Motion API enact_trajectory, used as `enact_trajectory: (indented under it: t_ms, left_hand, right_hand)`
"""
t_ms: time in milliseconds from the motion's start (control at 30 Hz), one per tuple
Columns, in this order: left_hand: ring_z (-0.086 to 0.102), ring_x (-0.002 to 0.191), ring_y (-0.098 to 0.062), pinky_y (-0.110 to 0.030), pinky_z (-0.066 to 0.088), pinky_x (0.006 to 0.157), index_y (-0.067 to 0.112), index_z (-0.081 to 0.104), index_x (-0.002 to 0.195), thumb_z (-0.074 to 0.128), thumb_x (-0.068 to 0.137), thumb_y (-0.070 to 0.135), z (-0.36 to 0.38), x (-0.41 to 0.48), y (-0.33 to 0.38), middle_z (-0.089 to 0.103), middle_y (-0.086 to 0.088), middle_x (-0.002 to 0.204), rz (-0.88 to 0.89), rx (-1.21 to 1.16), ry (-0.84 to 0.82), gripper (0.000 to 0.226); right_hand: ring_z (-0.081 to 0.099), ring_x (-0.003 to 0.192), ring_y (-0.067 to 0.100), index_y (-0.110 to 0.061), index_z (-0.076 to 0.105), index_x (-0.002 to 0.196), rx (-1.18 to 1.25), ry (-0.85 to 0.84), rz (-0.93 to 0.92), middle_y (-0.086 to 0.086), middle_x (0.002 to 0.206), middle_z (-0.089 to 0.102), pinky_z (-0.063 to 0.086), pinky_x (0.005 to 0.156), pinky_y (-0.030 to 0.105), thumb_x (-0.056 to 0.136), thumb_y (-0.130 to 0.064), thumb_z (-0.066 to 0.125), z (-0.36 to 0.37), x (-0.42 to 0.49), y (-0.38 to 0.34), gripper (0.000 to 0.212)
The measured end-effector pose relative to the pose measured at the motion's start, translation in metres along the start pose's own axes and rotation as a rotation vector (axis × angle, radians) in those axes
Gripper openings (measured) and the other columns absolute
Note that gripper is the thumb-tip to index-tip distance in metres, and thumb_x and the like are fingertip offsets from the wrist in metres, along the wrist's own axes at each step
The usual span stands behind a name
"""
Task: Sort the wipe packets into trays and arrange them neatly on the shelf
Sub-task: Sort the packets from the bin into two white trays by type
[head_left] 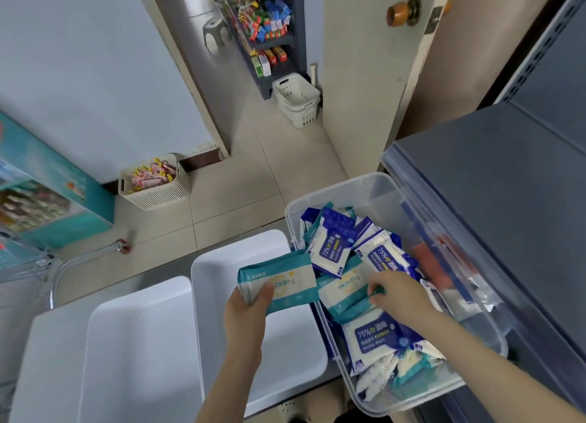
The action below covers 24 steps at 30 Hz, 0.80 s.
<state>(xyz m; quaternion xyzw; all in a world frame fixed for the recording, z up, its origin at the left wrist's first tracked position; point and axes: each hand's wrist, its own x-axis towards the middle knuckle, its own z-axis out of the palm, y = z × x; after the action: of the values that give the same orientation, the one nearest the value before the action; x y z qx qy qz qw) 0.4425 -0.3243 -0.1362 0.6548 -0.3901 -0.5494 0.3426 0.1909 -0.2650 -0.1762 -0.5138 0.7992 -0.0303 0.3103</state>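
A clear plastic bin at the right holds several wipe packets, some blue and white, some teal and cream. My left hand grips one teal packet above the right of two empty white trays. My right hand reaches into the bin and pinches the teal edge of another teal packet lying on the pile. The second white tray sits to the left, with nothing in it.
A grey shelf stands at the right, partly over the bin. A cream basket of snacks sits on the tiled floor by the wall. A white basket and a stocked rack stand beyond the doorway.
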Motion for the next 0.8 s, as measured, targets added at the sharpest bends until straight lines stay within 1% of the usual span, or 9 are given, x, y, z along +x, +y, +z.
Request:
enact_trajectory:
  t_ms: [67,167,267,367,467,533,633,700,800]
  left_hand:
    - [0.069,0.089,-0.021,-0.038,0.057,0.078,0.017,0.062,0.094,0.063,0.091,0.017,-0.001,0.001,-0.002,0.073,-0.003,0.092,-0.012,-0.002,-0.001,0.003]
    - [0.069,0.089,-0.022,-0.034,0.056,0.074,0.014,0.062,0.097,0.059,0.094,0.019,0.003,0.0,-0.004,0.072,-0.006,0.095,-0.026,-0.009,-0.026,0.007]
    - [0.069,0.085,-0.019,-0.027,0.056,0.067,0.016,0.064,0.099,0.051,0.098,0.02,0.014,-0.008,-0.001,0.072,-0.007,0.094,-0.047,-0.012,-0.087,0.013]
    - [0.068,0.085,-0.018,-0.026,0.056,0.065,0.019,0.064,0.105,0.044,0.101,0.024,0.028,-0.022,0.004,0.072,-0.005,0.096,-0.086,-0.035,-0.179,0.021]
    - [0.069,0.083,-0.018,-0.026,0.057,0.063,0.019,0.062,0.106,0.041,0.1,0.034,0.035,-0.032,0.008,0.071,-0.006,0.095,-0.129,-0.076,-0.217,0.026]
    - [0.07,0.078,-0.016,-0.027,0.058,0.061,0.02,0.062,0.103,0.047,0.097,0.038,0.036,-0.036,0.01,0.072,-0.004,0.091,-0.156,-0.106,-0.223,0.024]
    - [0.071,0.074,-0.014,-0.025,0.056,0.058,0.019,0.062,0.102,0.058,0.093,0.03,0.036,-0.041,0.011,0.073,-0.002,0.089,-0.133,-0.063,-0.221,0.015]
    - [0.072,0.076,-0.015,-0.025,0.056,0.057,0.018,0.062,0.103,0.059,0.093,0.025,0.036,-0.042,0.011,0.073,-0.003,0.091,-0.113,-0.052,-0.205,0.012]
    - [0.071,0.078,-0.016,-0.027,0.057,0.06,0.018,0.062,0.104,0.057,0.094,0.024,0.031,-0.042,0.012,0.073,-0.004,0.092,-0.093,-0.063,-0.171,0.012]
  right_hand:
    - [0.059,0.08,0.011,-0.032,0.054,0.07,0.179,0.134,-0.021,-0.012,0.08,0.064,0.046,0.069,0.029,0.081,-0.018,0.068,-0.014,-0.011,-0.001,0.023]
    - [0.055,0.069,0.004,-0.02,0.062,0.072,0.499,0.339,-0.033,-0.01,0.072,0.062,0.039,0.059,0.01,0.081,-0.007,0.069,-0.045,-0.024,-0.018,0.017]
    - [0.054,0.07,0.005,-0.02,0.062,0.072,0.677,0.338,-0.036,-0.008,0.075,0.062,0.037,0.057,0.013,0.081,-0.006,0.069,-0.056,-0.028,-0.043,0.018]
    - [0.054,0.073,0.004,-0.024,0.062,0.072,0.699,0.267,-0.032,-0.01,0.079,0.063,0.037,0.058,0.013,0.081,-0.011,0.07,-0.044,-0.03,-0.064,0.018]
    - [0.053,0.075,-0.001,-0.023,0.063,0.076,0.634,0.315,-0.017,-0.014,0.078,0.062,0.037,0.059,0.01,0.081,-0.016,0.07,-0.035,-0.033,-0.072,0.011]
    - [0.055,0.073,0.001,-0.023,0.064,0.075,0.606,0.334,-0.029,-0.013,0.076,0.063,0.037,0.059,0.01,0.08,-0.018,0.071,-0.031,-0.035,-0.075,0.01]
    - [0.056,0.075,0.0,-0.027,0.063,0.076,0.604,0.319,-0.037,-0.013,0.079,0.064,0.039,0.057,0.009,0.079,-0.02,0.071,-0.027,-0.038,-0.08,0.011]
    - [0.056,0.081,-0.002,-0.028,0.063,0.085,0.651,0.329,-0.035,-0.016,0.086,0.063,0.041,0.06,0.009,0.079,-0.02,0.072,-0.026,-0.039,-0.08,0.013]
    - [0.056,0.089,-0.001,-0.03,0.06,0.098,0.737,0.302,-0.031,-0.018,0.096,0.06,0.044,0.064,0.011,0.079,-0.017,0.073,-0.025,-0.042,-0.078,0.027]
